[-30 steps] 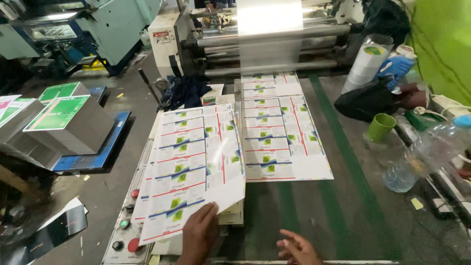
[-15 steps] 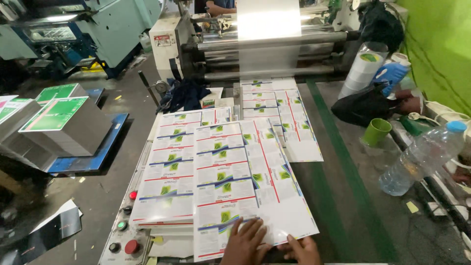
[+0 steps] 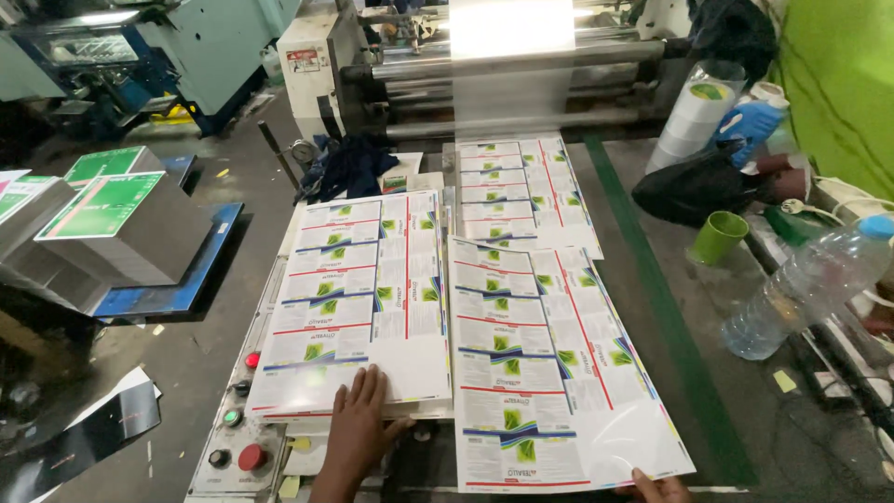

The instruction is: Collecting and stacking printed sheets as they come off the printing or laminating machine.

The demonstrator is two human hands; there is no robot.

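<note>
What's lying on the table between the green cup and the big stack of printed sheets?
In the head view, one loose printed sheet lies between the green cup and the stack, then bare table.

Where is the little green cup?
In the head view, the green cup stands on the right side of the table, just below a black bag and left of the clear plastic bottle lying tilted near the edge.

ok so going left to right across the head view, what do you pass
stack of green-topped sheets → red button → left hand on the printed sheet pile → loose printed sheet held at its corner by the right hand → green cup → plastic bottle
</note>
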